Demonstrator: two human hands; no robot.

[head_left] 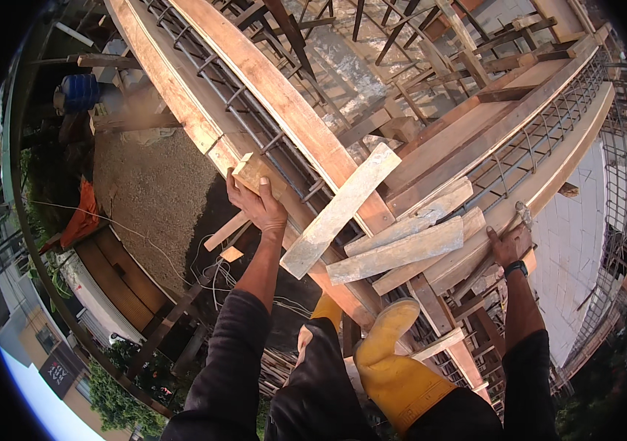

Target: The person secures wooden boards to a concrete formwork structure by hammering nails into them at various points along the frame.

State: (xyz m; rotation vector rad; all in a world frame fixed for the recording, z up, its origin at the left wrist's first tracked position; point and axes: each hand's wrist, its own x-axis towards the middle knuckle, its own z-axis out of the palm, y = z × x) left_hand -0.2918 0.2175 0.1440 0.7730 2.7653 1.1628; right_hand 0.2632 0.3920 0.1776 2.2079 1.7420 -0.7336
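Left fingers (pixel 233 192) grip a wooden block (pixel 255 169) near the rebar cage (pixel 237 96).

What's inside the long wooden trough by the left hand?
Inside the wooden trough, I see a cage of metal bars. A pale board across its near end hides whatever lies beneath.

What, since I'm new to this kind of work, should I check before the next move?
1. Left hand on the wood block: ok, thumb and fingers are around it.
2. Right hand gripping something: cannot tell, its palm is hidden.
3. Corner free of short boards: not ok, several lie across it.
4. Those boards nailed down: cannot tell, no fastening shows clearly.
5. Steel bars between the long planks on the left: ok, they run between them.
6. Right boot on firm footing: cannot tell, what bears its sole is hidden.
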